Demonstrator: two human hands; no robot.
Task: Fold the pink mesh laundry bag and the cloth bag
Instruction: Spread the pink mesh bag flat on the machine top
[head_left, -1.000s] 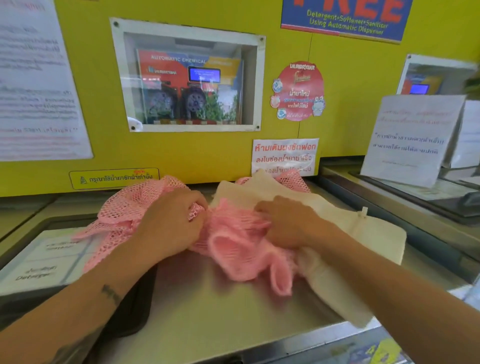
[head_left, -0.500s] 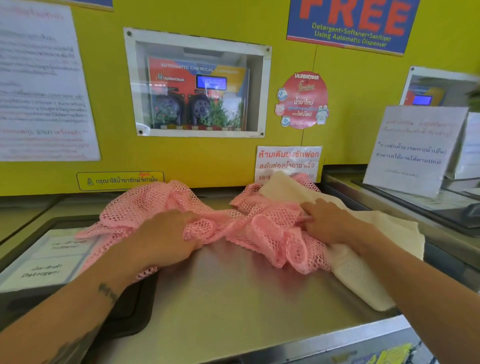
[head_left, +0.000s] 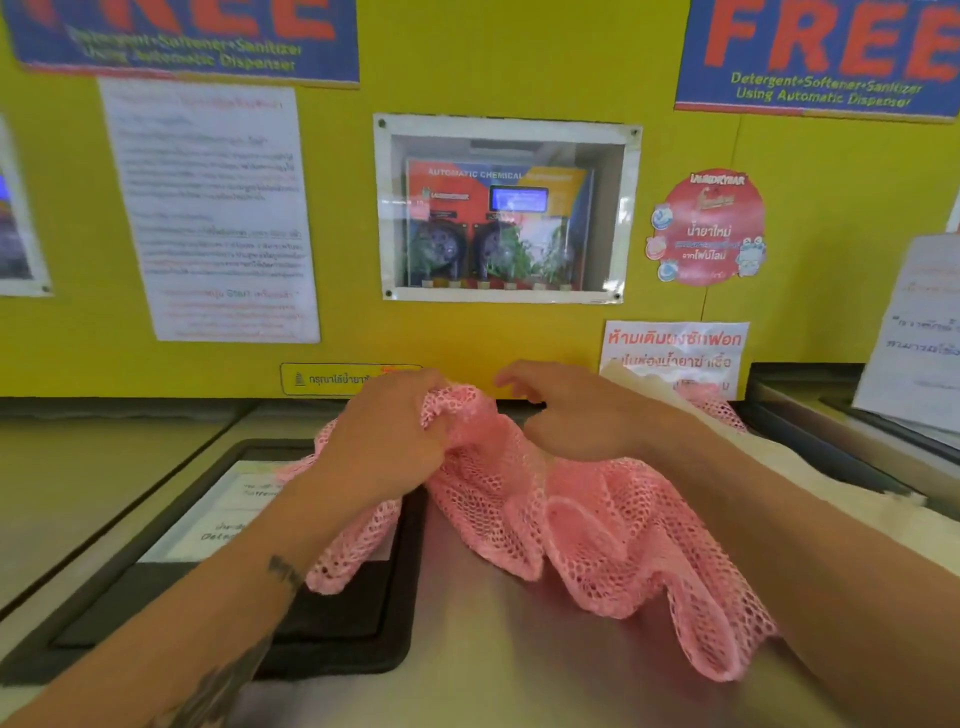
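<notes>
My left hand is closed around a bunched edge of the pink mesh laundry bag, which lies crumpled across the steel surface. My right hand hovers loosely open above it, gripping nothing. The cloth bag lies to the right, partly under my right arm.

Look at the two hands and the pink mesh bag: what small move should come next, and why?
Probably the right hand should pinch the top edge beside the left hand. Only the left hand grips the pink mesh bag, which hangs bunched and wrinkled over the metal counter; the right hand's fingers look open.
</notes>
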